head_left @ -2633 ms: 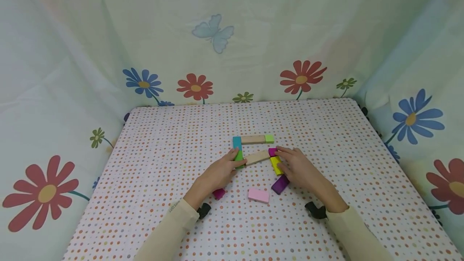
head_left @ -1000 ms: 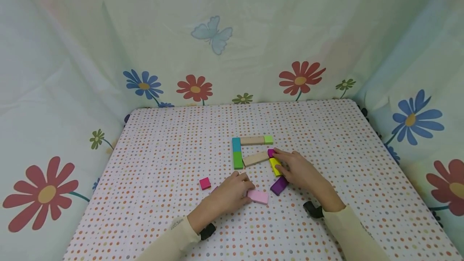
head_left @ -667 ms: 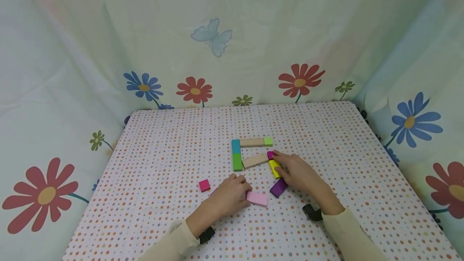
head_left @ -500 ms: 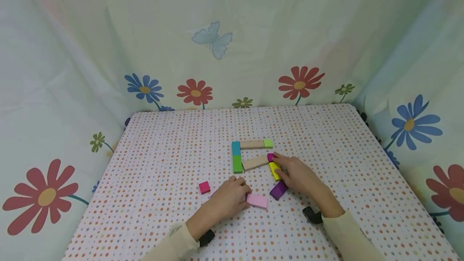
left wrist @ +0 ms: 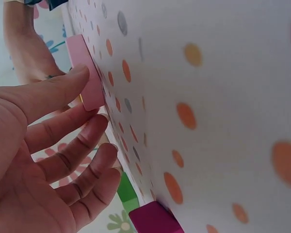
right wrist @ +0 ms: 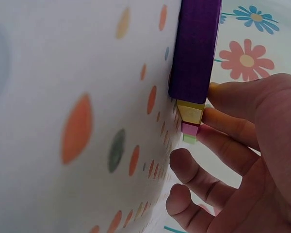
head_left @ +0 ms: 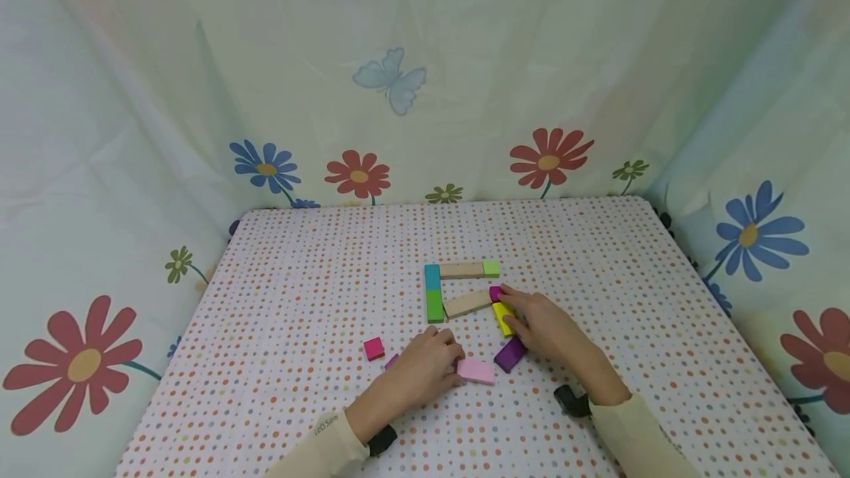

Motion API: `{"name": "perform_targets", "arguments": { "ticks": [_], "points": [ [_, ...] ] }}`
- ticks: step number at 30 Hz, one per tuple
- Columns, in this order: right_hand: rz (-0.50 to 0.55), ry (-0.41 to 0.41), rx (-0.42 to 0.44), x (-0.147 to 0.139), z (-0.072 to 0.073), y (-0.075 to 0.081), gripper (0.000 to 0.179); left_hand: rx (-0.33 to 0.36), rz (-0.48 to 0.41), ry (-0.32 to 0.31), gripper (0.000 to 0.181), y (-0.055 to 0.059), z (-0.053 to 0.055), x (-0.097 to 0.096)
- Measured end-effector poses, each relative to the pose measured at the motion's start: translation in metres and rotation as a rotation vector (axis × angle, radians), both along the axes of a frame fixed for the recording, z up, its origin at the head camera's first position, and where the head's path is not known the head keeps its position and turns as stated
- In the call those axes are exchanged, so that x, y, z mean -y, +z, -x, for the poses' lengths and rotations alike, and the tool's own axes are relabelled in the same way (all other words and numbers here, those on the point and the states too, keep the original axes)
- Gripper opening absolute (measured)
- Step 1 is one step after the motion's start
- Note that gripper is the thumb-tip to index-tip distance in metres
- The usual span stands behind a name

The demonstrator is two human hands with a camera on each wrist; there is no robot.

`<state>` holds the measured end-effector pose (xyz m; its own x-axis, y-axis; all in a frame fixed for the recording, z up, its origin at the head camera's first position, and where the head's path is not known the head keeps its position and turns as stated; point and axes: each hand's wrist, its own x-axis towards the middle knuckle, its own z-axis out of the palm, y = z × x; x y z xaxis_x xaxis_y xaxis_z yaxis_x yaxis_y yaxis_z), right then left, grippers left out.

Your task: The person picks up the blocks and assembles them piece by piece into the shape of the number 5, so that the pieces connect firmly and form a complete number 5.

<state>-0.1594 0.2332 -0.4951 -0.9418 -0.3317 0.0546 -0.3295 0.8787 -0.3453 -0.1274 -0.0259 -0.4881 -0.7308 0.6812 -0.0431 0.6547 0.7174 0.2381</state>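
Note:
In the head view my left hand [head_left: 426, 364] pinches the left end of a pink block [head_left: 477, 371] between thumb and index finger; the left wrist view has the thumb on its face. My right hand [head_left: 547, 324] lies against the right side of a yellow block [head_left: 502, 319] and a small magenta block [head_left: 495, 293], its fingers loosely bent, touching without wrapping them. Just nearer is a dark purple block [head_left: 510, 355]. A plain wooden block [head_left: 468, 304] runs from the magenta block to a green block [head_left: 434, 307]. Beyond the green one is a blue block [head_left: 432, 276].
A second wooden block [head_left: 461, 271] and a light green block [head_left: 491, 269] extend right from the blue one. Left of my left hand lie a hot pink block [head_left: 374, 349] and a partly hidden purple block [head_left: 391, 361]. The dotted tabletop [head_left: 299, 279] meets flowered cloth walls.
My left hand has left the green block, come back towards me and taken hold of the pink block, which has shifted slightly right. My right hand stays by the yellow block. The head view has tilted slightly.

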Motion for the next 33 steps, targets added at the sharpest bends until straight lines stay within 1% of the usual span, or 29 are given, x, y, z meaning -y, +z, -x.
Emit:
{"name": "perform_targets", "arguments": {
  "ticks": [7,19,23,25,28,31,33],
  "points": [
    [-0.001,-0.005,0.000,0.001,-0.001,0.000,0.045,0.004,-0.016,-0.008,0.030,-0.001,0.000,-0.005],
    [-0.013,-0.024,0.010,0.002,0.000,-0.001,0.046,-0.024,-0.020,-0.028,0.028,-0.005,0.001,-0.008],
    [-0.005,-0.025,0.015,0.002,-0.001,-0.001,0.046,-0.030,-0.019,-0.025,0.028,-0.005,0.001,-0.009],
    [-0.002,-0.025,0.019,0.002,-0.001,-0.001,0.046,-0.029,-0.021,-0.013,0.031,-0.005,0.001,-0.009],
    [0.000,-0.023,0.017,0.002,-0.002,0.000,0.046,-0.024,-0.025,0.025,0.039,-0.001,-0.001,-0.005],
    [-0.004,-0.023,0.011,0.002,-0.002,0.000,0.046,-0.029,-0.036,0.077,0.044,0.005,-0.001,0.002],
    [-0.007,-0.023,0.008,0.002,-0.002,0.001,0.046,-0.047,-0.034,0.107,0.043,0.009,0.000,0.010]
  ]
}}
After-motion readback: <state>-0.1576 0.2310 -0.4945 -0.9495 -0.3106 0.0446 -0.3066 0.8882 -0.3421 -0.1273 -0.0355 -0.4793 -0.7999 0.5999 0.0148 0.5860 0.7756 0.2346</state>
